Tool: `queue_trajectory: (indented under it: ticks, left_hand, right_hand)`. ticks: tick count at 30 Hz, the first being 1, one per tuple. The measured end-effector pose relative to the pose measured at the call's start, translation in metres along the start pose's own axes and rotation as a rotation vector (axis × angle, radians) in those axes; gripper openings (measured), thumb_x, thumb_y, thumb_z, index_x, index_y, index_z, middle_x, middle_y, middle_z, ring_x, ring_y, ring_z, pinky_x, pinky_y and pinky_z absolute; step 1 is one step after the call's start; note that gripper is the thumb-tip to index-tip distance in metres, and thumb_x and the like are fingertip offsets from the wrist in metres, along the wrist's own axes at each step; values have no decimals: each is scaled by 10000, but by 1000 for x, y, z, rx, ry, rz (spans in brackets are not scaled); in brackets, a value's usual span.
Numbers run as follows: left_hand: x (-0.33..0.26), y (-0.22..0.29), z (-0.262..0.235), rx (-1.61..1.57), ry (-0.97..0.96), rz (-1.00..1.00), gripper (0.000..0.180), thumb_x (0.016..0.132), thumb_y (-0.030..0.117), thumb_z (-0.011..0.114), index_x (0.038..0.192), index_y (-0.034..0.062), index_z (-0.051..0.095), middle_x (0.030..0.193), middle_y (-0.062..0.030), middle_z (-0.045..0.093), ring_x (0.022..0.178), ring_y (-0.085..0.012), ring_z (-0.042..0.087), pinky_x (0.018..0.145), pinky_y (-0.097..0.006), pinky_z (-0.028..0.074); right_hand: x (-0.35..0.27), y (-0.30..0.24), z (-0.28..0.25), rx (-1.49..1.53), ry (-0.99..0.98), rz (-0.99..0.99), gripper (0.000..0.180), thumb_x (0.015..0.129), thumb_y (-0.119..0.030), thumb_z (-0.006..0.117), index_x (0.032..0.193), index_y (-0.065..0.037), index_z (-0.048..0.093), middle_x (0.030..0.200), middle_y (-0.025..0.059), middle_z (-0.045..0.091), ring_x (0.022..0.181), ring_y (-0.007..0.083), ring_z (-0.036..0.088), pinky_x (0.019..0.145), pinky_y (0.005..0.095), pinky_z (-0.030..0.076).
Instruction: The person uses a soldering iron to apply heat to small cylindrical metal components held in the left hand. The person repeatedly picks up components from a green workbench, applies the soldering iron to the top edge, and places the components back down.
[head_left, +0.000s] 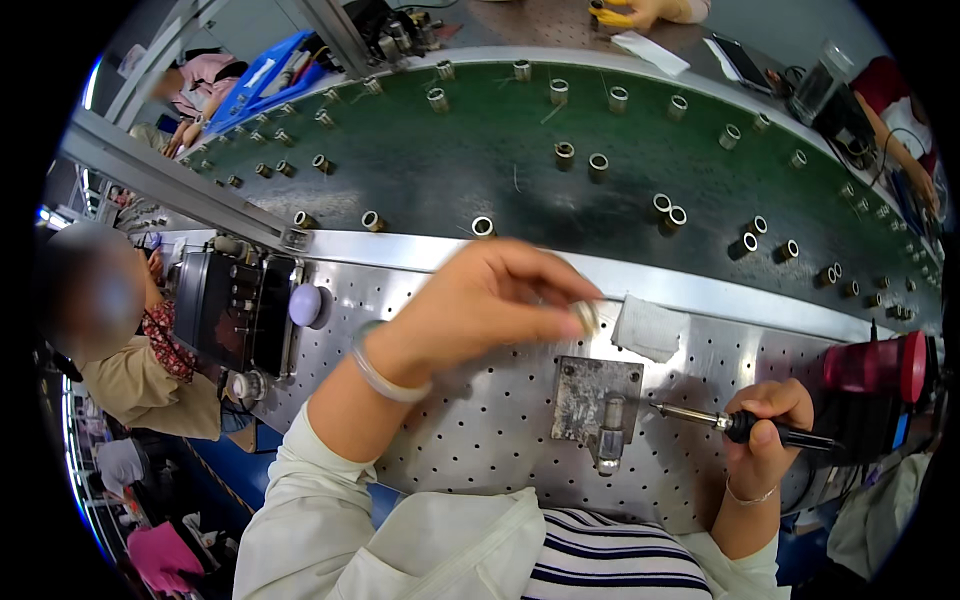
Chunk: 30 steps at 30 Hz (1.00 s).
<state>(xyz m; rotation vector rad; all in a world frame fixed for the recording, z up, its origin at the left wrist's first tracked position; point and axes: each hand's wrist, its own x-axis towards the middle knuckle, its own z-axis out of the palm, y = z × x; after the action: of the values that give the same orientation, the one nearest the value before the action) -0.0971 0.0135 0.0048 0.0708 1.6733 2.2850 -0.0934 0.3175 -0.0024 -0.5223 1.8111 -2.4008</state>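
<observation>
Between my two hands a dark metal block (575,385) sits on the counter (470,440), its face scuffed and patchy, with a shiny cylindrical fitting (611,440) on it toward my body. A crumpled white cloth (648,328) lies just behind the block, partly by the smooth metal rail (400,255) that separates me from the green belt (440,150). Short, hollow metal cylinders (482,227) are scattered along that glossy belt, most standing with round mouths up. A translucent red container (875,366) stands beyond my right hand (765,430); far to my left are a lilac, rounded object (305,304) and a black box (215,305).

My left hand (480,310) pinches a small, blurred metal piece (586,318) between thumb and fingers, above the counter near the cloth. My right fingers are wrapped round the black handle of a slim tool (740,425), its bare metal tip pointing at the block, just beside it. The counter is brushed metal, pierced by rows of small round holes.
</observation>
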Motion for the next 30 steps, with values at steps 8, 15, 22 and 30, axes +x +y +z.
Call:
queue_trajectory:
  ticks: [8, 15, 22, 30]
  left_hand:
    - [-4, 32, -205, 1521, 886, 266, 289, 674, 17, 712, 956, 29, 653, 863, -92, 626, 712, -195, 599, 666, -299, 509]
    - [-5, 47, -148, 1696, 751, 478, 278, 681, 47, 725, 952, 47, 663, 976, -97, 613, 879, -233, 575, 746, -331, 475]
    - [-26, 17, -29, 1224, 95, 455, 144, 619, 39, 750, 733, 74, 669, 1032, -80, 567, 965, -273, 522, 805, -361, 440]
    - [-28, 6, -21, 1024, 194, 278, 85, 709, 22, 715, 780, 26, 669, 1040, -83, 574, 919, -212, 546, 783, -313, 455]
  right_hand:
    - [-2, 8, 21, 47, 14, 18, 288, 767, -179, 756, 814, 9, 543, 659, 98, 572, 429, 98, 491, 393, 193, 382]
    - [0, 13, 18, 57, 31, 30, 275, 769, -167, 750, 813, 14, 547, 636, 89, 563, 438, 98, 495, 399, 191, 384]
    - [0, 9, 16, 19, 29, 41, 296, 780, -201, 730, 806, 4, 518, 648, 91, 554, 452, 87, 469, 413, 181, 365]
    - [0, 9, 15, 71, 21, 27, 251, 767, -142, 741, 810, 23, 558, 659, 103, 580, 445, 99, 513, 426, 191, 397]
